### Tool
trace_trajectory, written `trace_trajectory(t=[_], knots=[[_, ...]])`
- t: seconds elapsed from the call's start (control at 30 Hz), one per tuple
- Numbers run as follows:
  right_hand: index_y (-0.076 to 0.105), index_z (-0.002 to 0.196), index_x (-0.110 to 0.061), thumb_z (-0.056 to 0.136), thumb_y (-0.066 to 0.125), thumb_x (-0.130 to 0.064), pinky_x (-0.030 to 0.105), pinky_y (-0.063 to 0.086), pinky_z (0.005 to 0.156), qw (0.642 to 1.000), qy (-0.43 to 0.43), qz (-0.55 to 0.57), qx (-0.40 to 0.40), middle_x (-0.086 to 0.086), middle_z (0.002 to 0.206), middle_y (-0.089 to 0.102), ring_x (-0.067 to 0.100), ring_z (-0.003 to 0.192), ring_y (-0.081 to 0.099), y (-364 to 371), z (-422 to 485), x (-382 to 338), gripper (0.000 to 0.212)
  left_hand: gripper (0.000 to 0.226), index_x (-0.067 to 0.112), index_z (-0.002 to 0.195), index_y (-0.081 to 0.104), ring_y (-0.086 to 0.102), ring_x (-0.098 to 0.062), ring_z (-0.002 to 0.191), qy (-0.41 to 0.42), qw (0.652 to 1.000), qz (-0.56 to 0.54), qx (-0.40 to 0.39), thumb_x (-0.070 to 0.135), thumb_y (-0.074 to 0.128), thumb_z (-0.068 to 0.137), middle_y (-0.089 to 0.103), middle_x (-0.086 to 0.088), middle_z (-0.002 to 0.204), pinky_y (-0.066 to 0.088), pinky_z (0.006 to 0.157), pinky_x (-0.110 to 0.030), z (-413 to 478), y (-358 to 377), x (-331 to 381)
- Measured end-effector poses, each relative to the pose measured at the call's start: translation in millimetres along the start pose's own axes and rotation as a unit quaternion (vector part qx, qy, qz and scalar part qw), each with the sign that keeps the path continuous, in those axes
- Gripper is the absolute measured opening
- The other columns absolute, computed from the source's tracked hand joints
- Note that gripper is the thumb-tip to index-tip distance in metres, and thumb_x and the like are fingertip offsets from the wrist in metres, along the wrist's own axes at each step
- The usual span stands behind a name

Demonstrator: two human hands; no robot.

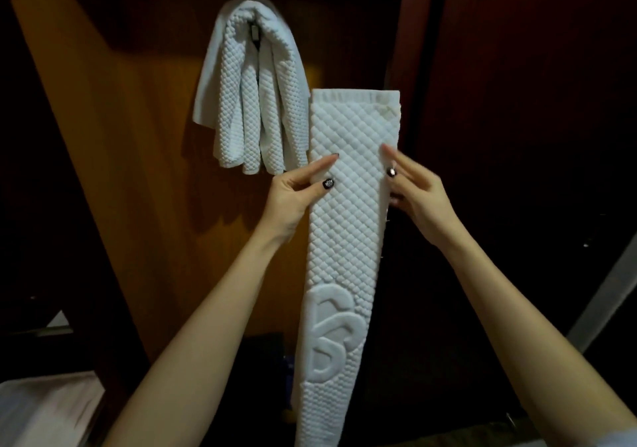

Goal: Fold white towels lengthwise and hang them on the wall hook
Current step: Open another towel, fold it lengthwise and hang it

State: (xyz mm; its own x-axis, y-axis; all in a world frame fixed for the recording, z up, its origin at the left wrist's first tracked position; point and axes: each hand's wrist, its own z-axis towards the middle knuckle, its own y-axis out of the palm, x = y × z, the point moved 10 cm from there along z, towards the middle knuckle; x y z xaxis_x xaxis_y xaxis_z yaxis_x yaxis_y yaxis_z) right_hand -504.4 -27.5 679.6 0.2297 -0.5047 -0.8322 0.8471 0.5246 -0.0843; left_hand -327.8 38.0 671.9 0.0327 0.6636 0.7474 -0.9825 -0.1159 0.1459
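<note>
A long white quilted towel [348,226], folded into a narrow strip with a raised logo low down, hangs upright in front of me. My left hand [296,195] pinches its left edge, thumb on the front. On the right edge my right hand [418,195] grips the same way, thumb in front and fingers behind. Up and to the left, another white towel [248,95] hangs bunched over the wall hook [255,31], of which only a dark metal bit shows.
An orange-brown wooden panel [138,119] backs the hook. Dark wood panels [517,102] stand to the right. A pale surface [41,408] shows at bottom left and a light strip [606,295] at the right edge.
</note>
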Motion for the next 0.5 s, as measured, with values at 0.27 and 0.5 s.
trace_trajectory(t=[0.27, 0.5], knots=[[0.069, 0.117, -0.040, 0.084, 0.071, -0.025, 0.014, 0.045, 0.093, 0.998, 0.000, 0.035, -0.053, -0.015, 0.128, 0.063, 0.007, 0.125, 0.054, 25, -11, 17, 0.036, 0.041, 0.012, 0.125, 0.057, 0.054, -0.007, 0.122, 0.004, 0.999, 0.030, -0.033, -0.003, 0.061, 0.087, 0.062, 0.014, 0.122, 0.045, 0.101, -0.024, 47, 13, 29], [0.069, 0.118, -0.036, 0.086, 0.070, -0.008, 0.018, 0.050, 0.089, 0.996, -0.012, 0.032, -0.082, -0.012, 0.124, 0.066, 0.010, 0.117, 0.061, 49, 2, 2, 0.042, 0.039, 0.016, 0.123, 0.059, 0.052, -0.008, 0.124, -0.016, 0.997, 0.080, -0.019, -0.003, 0.060, 0.088, 0.061, 0.004, 0.125, 0.043, 0.103, -0.025, 56, -8, 26]])
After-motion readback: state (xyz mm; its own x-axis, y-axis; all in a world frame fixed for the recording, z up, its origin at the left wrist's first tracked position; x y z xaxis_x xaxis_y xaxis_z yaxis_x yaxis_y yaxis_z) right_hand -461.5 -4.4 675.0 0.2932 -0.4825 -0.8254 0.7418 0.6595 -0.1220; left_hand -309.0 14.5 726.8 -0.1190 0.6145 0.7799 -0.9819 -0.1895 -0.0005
